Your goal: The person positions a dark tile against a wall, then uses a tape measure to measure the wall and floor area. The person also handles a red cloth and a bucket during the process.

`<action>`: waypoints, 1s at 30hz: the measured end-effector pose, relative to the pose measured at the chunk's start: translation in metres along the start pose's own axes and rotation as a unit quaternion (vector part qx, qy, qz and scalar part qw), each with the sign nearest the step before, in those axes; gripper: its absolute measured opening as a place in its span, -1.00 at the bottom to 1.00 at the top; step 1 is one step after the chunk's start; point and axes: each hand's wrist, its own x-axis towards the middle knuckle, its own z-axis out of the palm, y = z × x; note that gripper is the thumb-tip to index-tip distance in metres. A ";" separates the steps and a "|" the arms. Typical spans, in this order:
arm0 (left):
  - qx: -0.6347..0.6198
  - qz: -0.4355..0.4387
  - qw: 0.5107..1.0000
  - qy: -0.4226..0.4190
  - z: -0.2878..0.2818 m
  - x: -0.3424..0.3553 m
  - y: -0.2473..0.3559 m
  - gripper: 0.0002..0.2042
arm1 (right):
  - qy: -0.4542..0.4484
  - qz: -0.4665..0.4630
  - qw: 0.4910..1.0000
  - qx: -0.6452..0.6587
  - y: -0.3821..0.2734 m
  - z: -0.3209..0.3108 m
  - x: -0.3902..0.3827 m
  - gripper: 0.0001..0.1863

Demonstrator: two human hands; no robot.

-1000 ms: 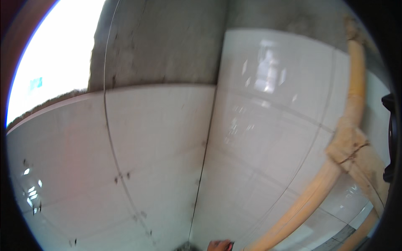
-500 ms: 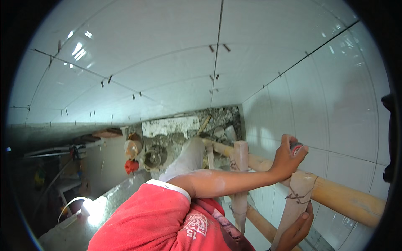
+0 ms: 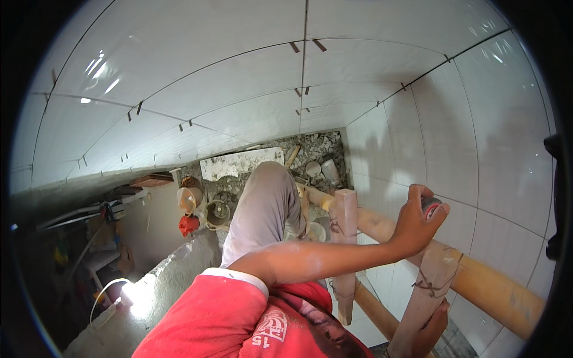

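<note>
My left arm reaches across to the right from a red sleeve with a white cuff. My left hand (image 3: 415, 224) is closed around a small round dark object (image 3: 430, 207) with red on it, whose kind I cannot make out. It is close to the white tiled wall and above a thick bamboo pole (image 3: 498, 296). Lower down, my right hand (image 3: 437, 327) grips a wooden plank (image 3: 413, 322) tied to the pole with wire; part of the hand is hidden behind the plank. A second wooden post (image 3: 344, 210) crosses the pole to the left.
Large white tiles (image 3: 239, 71) with small spacers in their joints line the walls. Below lie rubble (image 3: 322, 146), a white slab (image 3: 242, 164), buckets (image 3: 218, 213) and a red item (image 3: 188, 224). A bright lamp (image 3: 134, 295) sits on a rough ledge (image 3: 179, 268) at the left.
The view has shifted, and my bent leg now shows larger in the middle. My left hand keeps the round object. More of my right hand is hidden behind the plank.
</note>
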 end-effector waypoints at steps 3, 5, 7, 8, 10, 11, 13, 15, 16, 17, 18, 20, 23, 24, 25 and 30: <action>-0.034 -0.003 0.999 -0.027 0.007 0.020 -0.013 -0.50 | -0.006 -0.016 1.000 -0.014 0.028 0.000 0.017 -0.55; -0.044 -0.032 0.998 -0.038 0.017 0.033 -0.020 -0.51 | -0.016 -0.041 0.999 -0.032 0.046 -0.003 0.029 -0.58; -0.055 -0.051 0.996 -0.046 0.029 0.046 -0.021 -0.52 | -0.031 -0.099 0.993 -0.060 0.061 -0.008 0.042 -0.60; -0.061 -0.059 0.995 -0.051 0.033 0.054 -0.018 -0.52 | -0.037 -0.130 0.988 -0.075 0.067 -0.011 0.048 -0.61; -0.060 -0.070 0.995 -0.030 0.045 0.063 -0.003 -0.52 | -0.051 -0.191 0.973 -0.115 0.071 -0.019 0.060 -0.63; -0.022 -0.068 0.997 -0.019 0.048 0.067 0.010 -0.51 | -0.058 -0.213 0.966 -0.133 0.068 -0.023 0.063 -0.64; 0.069 -0.086 0.994 0.000 0.054 0.067 0.046 -0.48 | -0.099 -0.095 0.986 -0.090 0.051 -0.033 0.070 -0.60; 0.066 -0.091 0.994 0.008 0.060 0.070 0.095 -0.51 | -0.112 -0.052 0.987 -0.104 0.020 -0.049 0.074 -0.59; 0.069 -0.099 0.993 0.014 0.063 0.072 0.124 -0.52 | -0.102 -0.071 0.983 -0.139 0.001 -0.056 0.078 -0.59; 0.078 -0.116 0.990 0.019 0.067 0.073 0.154 -0.53 | -0.085 -0.103 0.974 -0.182 -0.021 -0.065 0.082 -0.58; 0.067 -0.126 0.989 0.030 0.074 0.071 0.185 -0.57 | -0.092 -0.038 0.989 -0.113 -0.043 -0.075 0.085 -0.56; 0.026 -0.150 0.988 0.027 0.083 0.057 0.246 -0.58 | -0.088 0.052 0.994 0.028 -0.084 -0.098 0.091 -0.46; -0.010 -0.156 0.986 0.059 0.094 0.024 0.326 -0.71 | -0.082 0.067 0.993 0.050 -0.131 -0.127 0.087 -0.45; -0.050 -0.165 0.983 0.063 0.096 0.018 0.349 -0.74 | -0.074 0.050 0.996 0.022 -0.141 -0.135 0.086 -0.45; -0.090 -0.174 0.978 0.067 0.097 0.010 0.370 -0.77 | -0.067 0.034 0.997 0.010 -0.149 -0.143 0.086 -0.45; -0.098 -0.197 0.975 0.029 0.097 -0.039 0.470 -0.72 | -0.065 0.010 0.998 0.014 -0.170 -0.185 0.069 -0.45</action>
